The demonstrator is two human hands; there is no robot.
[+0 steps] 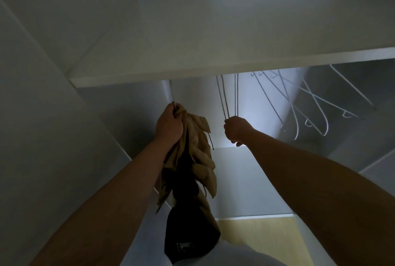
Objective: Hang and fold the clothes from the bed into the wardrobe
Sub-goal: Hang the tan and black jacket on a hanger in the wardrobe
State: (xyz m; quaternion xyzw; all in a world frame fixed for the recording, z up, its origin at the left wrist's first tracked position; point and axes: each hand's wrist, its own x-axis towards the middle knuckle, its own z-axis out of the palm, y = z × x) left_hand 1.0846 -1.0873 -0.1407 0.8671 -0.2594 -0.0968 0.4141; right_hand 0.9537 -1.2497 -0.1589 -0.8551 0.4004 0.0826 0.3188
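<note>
Wardrobe interior, viewed from the head camera, both bare forearms raised into it.

1. Wood-toned floor [265,235]: pale yellow strip at the bottom, nearest the viewer, below the wardrobe's white base panel [245,180].
2. Black garment [188,229]: hangs lowest in the bundle, a small pale label near its hem.
3. Tan garment [201,158]: bunched and draped over the black one, a dark drawcord dangling at its right side. Both hang from the left hand, inside the left part of the wardrobe.
4. Left hand [170,125]: fist closed tight around the top of the bundle and a white hanger [172,94], whose wire rises to the shelf edge (hook itself hidden).
5. Right hand [236,130]: fingers curled shut around the lower ends of several empty white hangers [226,96], just right of the bundle.
6. Further empty hangers [303,103]: a splayed group to the right, well apart from both hands.
7. White shelf [213,51]: spans the view above, hiding the rail.
</note>
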